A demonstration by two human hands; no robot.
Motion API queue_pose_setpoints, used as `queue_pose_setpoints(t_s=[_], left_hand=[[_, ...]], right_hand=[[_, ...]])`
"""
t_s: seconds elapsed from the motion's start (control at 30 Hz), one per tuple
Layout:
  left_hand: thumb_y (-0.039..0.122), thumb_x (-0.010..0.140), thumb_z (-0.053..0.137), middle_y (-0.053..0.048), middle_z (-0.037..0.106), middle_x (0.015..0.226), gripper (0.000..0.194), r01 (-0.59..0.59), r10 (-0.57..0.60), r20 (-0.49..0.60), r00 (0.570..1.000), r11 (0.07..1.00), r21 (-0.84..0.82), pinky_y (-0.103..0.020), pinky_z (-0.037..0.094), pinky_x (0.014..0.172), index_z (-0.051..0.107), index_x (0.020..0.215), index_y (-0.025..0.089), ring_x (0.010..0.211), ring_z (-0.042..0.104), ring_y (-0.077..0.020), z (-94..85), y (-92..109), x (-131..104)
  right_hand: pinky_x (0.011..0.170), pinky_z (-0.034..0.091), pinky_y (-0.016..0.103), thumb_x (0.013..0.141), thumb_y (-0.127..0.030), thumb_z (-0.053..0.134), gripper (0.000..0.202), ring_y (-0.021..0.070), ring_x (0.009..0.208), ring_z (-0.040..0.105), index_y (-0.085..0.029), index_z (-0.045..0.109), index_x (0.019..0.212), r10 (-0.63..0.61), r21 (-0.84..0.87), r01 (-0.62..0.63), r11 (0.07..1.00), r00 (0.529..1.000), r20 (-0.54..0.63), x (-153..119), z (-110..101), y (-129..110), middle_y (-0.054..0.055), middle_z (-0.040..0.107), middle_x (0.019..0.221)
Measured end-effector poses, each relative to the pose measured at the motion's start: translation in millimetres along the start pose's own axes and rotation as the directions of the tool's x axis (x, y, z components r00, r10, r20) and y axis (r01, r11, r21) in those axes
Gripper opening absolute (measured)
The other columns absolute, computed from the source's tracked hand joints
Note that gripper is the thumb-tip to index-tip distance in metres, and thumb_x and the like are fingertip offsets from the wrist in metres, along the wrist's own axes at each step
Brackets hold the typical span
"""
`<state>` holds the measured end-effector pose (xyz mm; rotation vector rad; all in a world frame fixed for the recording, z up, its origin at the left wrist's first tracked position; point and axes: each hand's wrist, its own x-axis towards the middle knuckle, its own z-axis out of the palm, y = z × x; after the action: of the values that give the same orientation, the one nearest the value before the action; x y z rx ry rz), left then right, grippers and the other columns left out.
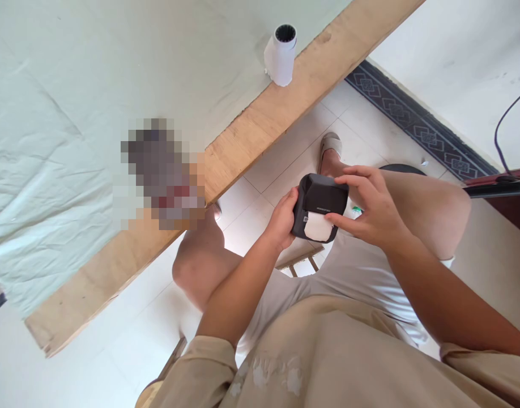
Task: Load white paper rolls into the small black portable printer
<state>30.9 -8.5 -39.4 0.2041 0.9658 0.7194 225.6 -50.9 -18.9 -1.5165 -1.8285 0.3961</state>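
Note:
Over my lap I hold a black portable label printer point(327, 195) with rounded corners and small pale lettering on its top. White label paper point(318, 228) lies across its near side. My left hand point(282, 222) is closed around the printer's left edge. On the other side, my right hand point(370, 207) has its fingertips on the upper right corner and its thumb at the paper's right edge. Whether the thumb presses the paper or the casing is hard to see. The printer's underside is hidden.
A white paper roll point(281, 59) with a dark core stands upright at the wooden edge point(251, 141) of the table, which bears a pale green cover point(192, 62). Left of it lies a pixelated object point(162, 175). A black cable point(500, 133) hangs at the right.

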Motion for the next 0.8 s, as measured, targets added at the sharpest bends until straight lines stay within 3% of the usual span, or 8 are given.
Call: queue_pose_setpoints(t_s=[0.17,0.23,0.3,0.4,0.53,0.6,0.7,0.8], left_hand=[[0.073,0.091,0.078,-0.007,0.083,0.090,0.051,0.056,-0.055,0.074,0.996,0.998,-0.013,-0.040,0.063,0.094,0.078,0.098,0.022,0.103,0.082,-0.0305,-3.2,-0.6,3.7],[0.071,0.086,0.084,-0.006,0.082,0.091,0.053,0.048,-0.048,0.076,0.996,0.999,0.002,-0.038,0.061,0.090,0.078,0.099,0.021,0.097,0.080,-0.0283,-3.7,-0.9,2.8],[0.068,0.078,0.091,-0.004,0.080,0.089,0.053,0.014,-0.014,0.066,0.998,1.000,0.008,-0.034,0.059,0.084,0.077,0.098,0.021,0.089,0.076,-0.0233,-3.8,-1.6,0.9],[0.062,0.068,0.100,0.001,0.073,0.084,0.056,-0.065,0.063,0.062,0.996,0.997,0.031,-0.029,0.053,0.075,0.074,0.097,0.021,0.079,0.067,-0.0163,-4.9,-3.2,-2.2],[0.062,0.073,0.100,0.003,0.071,0.085,0.056,-0.078,0.071,0.084,0.994,0.994,0.082,-0.029,0.050,0.075,0.074,0.102,0.021,0.077,0.064,-0.0142,-8.4,-5.3,-5.1],[0.063,0.075,0.099,0.002,0.073,0.089,0.056,-0.060,0.053,0.082,0.995,0.994,0.087,-0.029,0.051,0.078,0.075,0.105,0.021,0.081,0.066,-0.0155,-10.0,-5.5,-6.2],[0.061,0.078,0.098,-0.001,0.078,0.096,0.052,-0.028,0.026,0.037,0.999,0.997,0.072,-0.032,0.053,0.082,0.075,0.105,0.022,0.087,0.070,-0.0188,-11.6,-3.9,-7.6],[0.057,0.082,0.097,0.000,0.076,0.090,0.045,-0.002,0.003,-0.026,1.000,0.998,0.056,-0.031,0.051,0.079,0.074,0.098,0.022,0.083,0.068,-0.0179,-12.6,-0.8,-8.3]], right_hand=[[0.068,0.056,0.042,0.102,-0.038,0.074,0.009,0.0232,0.065,0.066,-0.030,0.072,0.098,-0.063,-0.170,0.020,0.985,0.966,-0.250,10.5,-4.7,-14.0,0.001,0.069,0.072],[0.067,0.052,0.040,0.105,-0.032,0.067,0.011,0.0223,0.066,0.069,-0.028,0.075,0.098,-0.067,-0.237,0.028,0.971,0.985,-0.157,14.3,-3.0,-19.7,0.002,0.074,0.075],[0.065,0.048,0.038,0.104,-0.029,0.066,0.014,0.0228,0.073,0.073,-0.027,0.079,0.105,-0.018,-0.338,0.030,0.941,0.999,0.041,18.0,-0.3,-24.1,0.004,0.083,0.090],[0.060,0.040,0.035,0.101,-0.028,0.066,0.020,0.0246,0.084,0.077,-0.029,0.081,0.115,0.144,-0.444,0.009,0.896,0.940,0.310,24.6,3.3,-27.0,0.005,0.087,0.112],[0.058,0.036,0.033,0.095,-0.031,0.071,0.021,0.0260,0.079,0.075,-0.030,0.078,0.115,0.298,-0.464,-0.077,0.883,0.854,0.426,33.3,1.9,-23.1,0.002,0.087,0.102],[0.061,0.041,0.033,0.089,-0.030,0.075,0.027,0.0237,0.072,0.072,-0.030,0.076,0.115,0.311,-0.360,-0.159,0.919,0.854,0.416,33.7,-3.9,-17.6,0.002,0.087,0.100],[0.056,0.043,0.032,0.082,-0.036,0.080,0.037,0.0173,0.056,0.060,-0.030,0.073,0.117,0.345,0.015,-0.372,0.928,0.875,0.341,28.6,-17.8,-8.1,0.001,0.084,0.095],[0.049,0.040,0.032,0.081,-0.040,0.079,0.035,0.0188,0.055,0.058,-0.033,0.070,0.113,0.542,0.416,-0.597,0.686,0.801,0.256,24.2,-29.2,-5.1,0.000,0.074,0.080]])
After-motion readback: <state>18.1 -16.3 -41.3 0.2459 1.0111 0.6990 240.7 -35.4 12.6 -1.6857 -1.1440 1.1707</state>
